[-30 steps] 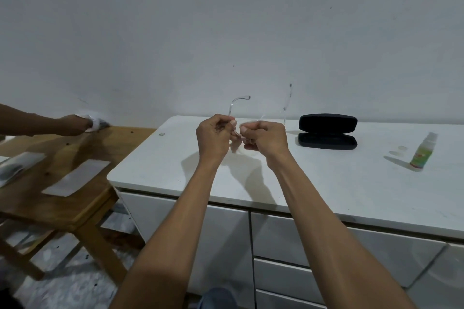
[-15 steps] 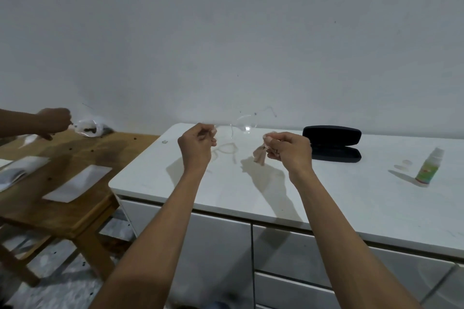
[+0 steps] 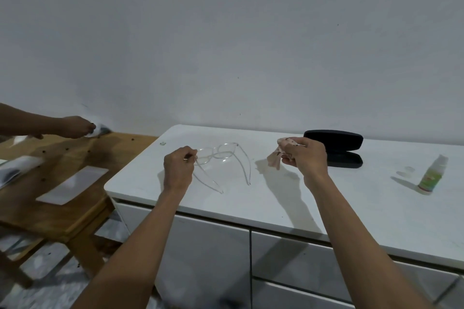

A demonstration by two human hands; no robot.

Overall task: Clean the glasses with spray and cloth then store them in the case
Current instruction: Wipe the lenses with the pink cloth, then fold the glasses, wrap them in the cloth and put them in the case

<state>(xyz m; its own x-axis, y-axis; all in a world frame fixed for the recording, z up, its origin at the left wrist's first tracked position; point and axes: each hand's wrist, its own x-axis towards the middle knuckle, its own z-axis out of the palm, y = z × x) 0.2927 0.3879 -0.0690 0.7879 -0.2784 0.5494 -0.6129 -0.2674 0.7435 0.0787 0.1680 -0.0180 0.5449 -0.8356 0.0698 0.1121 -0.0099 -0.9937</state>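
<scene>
Clear-framed glasses [image 3: 221, 155] lie on the white cabinet top [image 3: 301, 203], temples unfolded and pointing toward me. My left hand [image 3: 178, 168] pinches the left temple near its hinge. My right hand [image 3: 305, 158] is shut on a crumpled pinkish cloth [image 3: 277, 158], held just above the surface to the right of the glasses. A black glasses case [image 3: 335, 147], partly open, sits behind my right hand. A small spray bottle [image 3: 433, 174] with a green label stands upright at the far right, its clear cap [image 3: 406, 172] lying beside it.
A wooden table [image 3: 62, 195] stands to the left of the cabinet, with flat white sheets on it. Another person's hand [image 3: 75, 126] works there near the wall. Drawer fronts run below the cabinet top.
My hands have parted and lowered. The glasses went from being held up at both hands to resting on the cabinet top, with only my left hand on them. The cloth stays in my right hand.
</scene>
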